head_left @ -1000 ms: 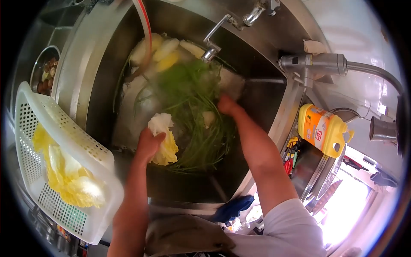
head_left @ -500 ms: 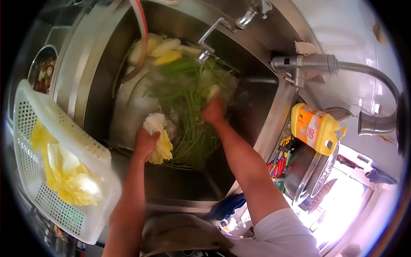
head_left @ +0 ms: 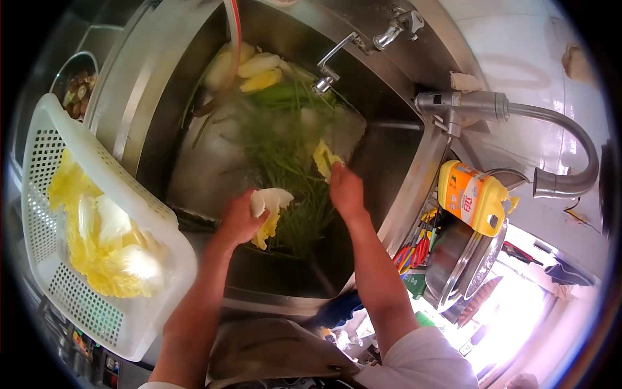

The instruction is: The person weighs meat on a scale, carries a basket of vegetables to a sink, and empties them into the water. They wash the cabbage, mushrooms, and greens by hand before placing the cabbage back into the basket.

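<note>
My left hand (head_left: 243, 220) is closed round a white and yellow cabbage leaf (head_left: 273, 211) over the near part of the sink (head_left: 259, 297). To the right, my right hand (head_left: 346, 189) pinches a smaller yellow leaf piece (head_left: 324, 160) above the water. Long green stalks (head_left: 291, 152) float between and beyond both hands. Pale and yellow leaves (head_left: 262, 79) lie in the water at the far side. A white perforated basket (head_left: 110, 162) at the left holds several yellow cabbage leaves (head_left: 107, 243).
A small faucet (head_left: 326, 81) and a red-striped hose (head_left: 232, 39) reach over the sink. Right of it stand a large grey faucet (head_left: 463, 106), a yellow bottle (head_left: 472, 198), metal pans (head_left: 450, 259) and colourful-handled tools (head_left: 414, 253). A bowl (head_left: 76, 87) sits at the upper left.
My right hand has come up out of the stalks, nearer to me, with a yellow piece in it. My left hand has moved right with its leaf. The view has shifted slightly.
</note>
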`<act>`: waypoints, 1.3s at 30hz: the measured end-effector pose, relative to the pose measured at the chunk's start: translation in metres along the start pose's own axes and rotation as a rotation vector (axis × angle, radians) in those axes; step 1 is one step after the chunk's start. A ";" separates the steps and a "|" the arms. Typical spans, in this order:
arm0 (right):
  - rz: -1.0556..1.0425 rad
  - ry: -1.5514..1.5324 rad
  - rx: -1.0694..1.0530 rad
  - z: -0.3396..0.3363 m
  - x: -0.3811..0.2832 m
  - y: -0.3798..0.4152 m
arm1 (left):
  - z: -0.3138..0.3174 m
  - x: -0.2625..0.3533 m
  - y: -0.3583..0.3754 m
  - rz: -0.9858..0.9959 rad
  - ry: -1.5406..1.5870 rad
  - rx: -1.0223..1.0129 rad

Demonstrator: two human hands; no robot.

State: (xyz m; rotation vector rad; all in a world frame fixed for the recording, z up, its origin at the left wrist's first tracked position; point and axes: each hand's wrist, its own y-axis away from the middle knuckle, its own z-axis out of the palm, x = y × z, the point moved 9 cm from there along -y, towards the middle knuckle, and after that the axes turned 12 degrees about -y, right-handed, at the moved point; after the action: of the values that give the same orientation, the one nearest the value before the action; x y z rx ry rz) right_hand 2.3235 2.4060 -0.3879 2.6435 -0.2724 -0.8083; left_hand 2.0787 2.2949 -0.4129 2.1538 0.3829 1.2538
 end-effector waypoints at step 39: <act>-0.560 0.269 -0.524 0.177 -0.041 -0.107 | -0.019 -0.038 -0.014 -0.024 0.255 0.146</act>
State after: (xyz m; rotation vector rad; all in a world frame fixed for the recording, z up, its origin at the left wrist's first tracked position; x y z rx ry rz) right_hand 2.1971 2.4658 -0.5461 2.2839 0.6852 -0.5579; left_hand 2.0442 2.2925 -0.4408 2.1048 0.6220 1.5337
